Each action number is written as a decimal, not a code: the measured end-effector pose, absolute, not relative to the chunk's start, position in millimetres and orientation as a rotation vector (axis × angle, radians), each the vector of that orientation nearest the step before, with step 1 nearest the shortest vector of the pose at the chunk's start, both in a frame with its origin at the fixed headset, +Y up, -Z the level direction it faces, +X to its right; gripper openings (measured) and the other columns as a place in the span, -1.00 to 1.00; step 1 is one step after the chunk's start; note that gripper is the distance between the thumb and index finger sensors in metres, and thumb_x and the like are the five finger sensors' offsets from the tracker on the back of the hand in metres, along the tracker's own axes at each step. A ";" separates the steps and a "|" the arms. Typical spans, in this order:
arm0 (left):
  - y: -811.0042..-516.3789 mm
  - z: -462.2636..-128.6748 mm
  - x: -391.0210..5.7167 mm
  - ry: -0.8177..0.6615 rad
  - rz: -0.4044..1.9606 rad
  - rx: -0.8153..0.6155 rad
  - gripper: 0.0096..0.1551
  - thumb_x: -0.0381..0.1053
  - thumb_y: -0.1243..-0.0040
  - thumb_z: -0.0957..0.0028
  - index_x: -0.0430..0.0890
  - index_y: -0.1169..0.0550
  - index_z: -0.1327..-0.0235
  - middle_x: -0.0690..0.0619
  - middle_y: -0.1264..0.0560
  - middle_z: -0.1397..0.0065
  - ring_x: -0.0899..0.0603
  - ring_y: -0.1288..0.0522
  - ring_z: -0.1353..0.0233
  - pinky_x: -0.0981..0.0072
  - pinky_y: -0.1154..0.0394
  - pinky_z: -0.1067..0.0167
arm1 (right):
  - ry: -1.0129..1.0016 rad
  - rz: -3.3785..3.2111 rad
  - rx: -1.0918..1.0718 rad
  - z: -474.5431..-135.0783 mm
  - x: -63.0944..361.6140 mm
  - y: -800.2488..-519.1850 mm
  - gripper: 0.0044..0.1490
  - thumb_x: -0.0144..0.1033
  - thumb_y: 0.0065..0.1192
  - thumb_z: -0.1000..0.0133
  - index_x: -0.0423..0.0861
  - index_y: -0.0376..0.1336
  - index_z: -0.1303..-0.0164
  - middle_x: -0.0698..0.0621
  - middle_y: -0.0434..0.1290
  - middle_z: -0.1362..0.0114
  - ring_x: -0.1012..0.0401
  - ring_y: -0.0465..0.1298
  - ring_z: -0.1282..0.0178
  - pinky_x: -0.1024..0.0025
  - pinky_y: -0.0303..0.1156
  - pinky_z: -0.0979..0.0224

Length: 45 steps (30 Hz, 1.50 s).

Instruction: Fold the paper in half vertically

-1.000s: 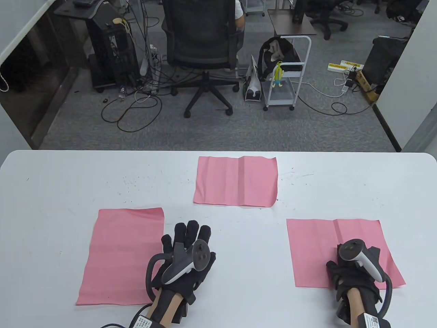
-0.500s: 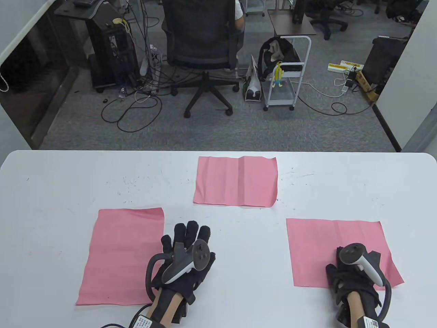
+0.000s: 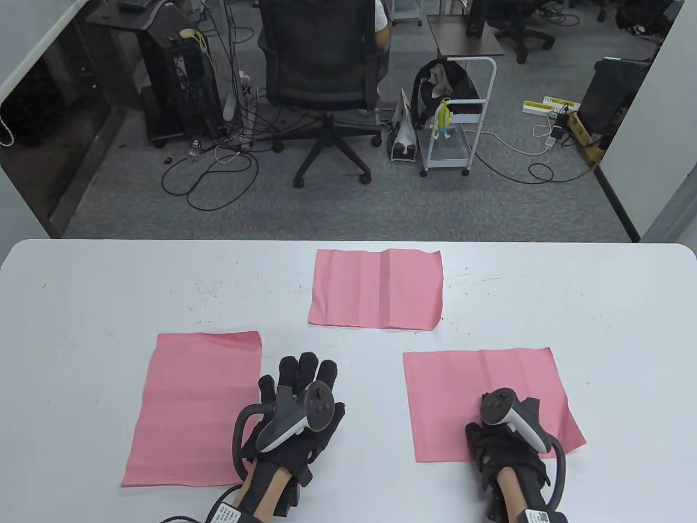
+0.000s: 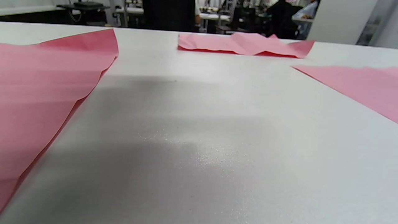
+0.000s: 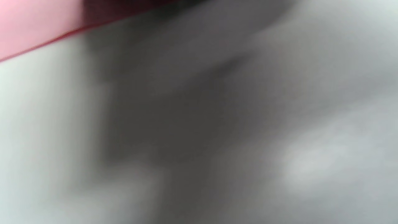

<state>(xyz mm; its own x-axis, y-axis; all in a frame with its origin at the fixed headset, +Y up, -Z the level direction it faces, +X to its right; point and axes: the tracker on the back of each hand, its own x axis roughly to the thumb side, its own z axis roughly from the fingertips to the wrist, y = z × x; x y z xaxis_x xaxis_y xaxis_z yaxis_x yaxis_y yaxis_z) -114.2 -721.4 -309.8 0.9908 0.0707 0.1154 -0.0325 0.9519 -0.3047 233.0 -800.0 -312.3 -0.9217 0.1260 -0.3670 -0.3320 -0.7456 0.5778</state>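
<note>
While our right hand (image 3: 503, 436) pressed the right-hand pink paper sheet (image 3: 484, 400), its grip hidden, we judged sliding flat safest; left hand (image 3: 297, 406) lay spread on the white worktop (image 3: 81, 294).

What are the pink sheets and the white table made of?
The pink sheets, like the one under the right hand, the right sheet, look like thin matte paper: they show fold creases and lifted, wavy edges. The table looks like smooth hard laminate or plastic, faintly shiny with dark scuffs; I can't tell which.

Three pink paper sheets lie on the desk (image 3: 81, 305): left sheet (image 3: 190, 408), far middle sheet (image 3: 375, 289), right sheet (image 3: 479, 392). Two gloved hands: left hand (image 3: 294, 414), right hand (image 3: 506, 441).
</note>
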 end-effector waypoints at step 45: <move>-795.0 -319.2 -99.8 -0.153 -0.039 -0.619 -0.08 0.47 0.41 -0.14 0.28 0.34 -0.67 0.13 0.41 -0.83 -0.24 0.41 -0.78 -0.37 0.25 -0.64 | 0.993 2.947 -0.300 -306.6 55.8 -802.3 -0.10 0.24 -0.36 -0.13 0.14 -0.45 -0.56 -0.09 -0.44 -0.70 -0.23 -0.32 -0.65 -0.33 -0.12 -0.55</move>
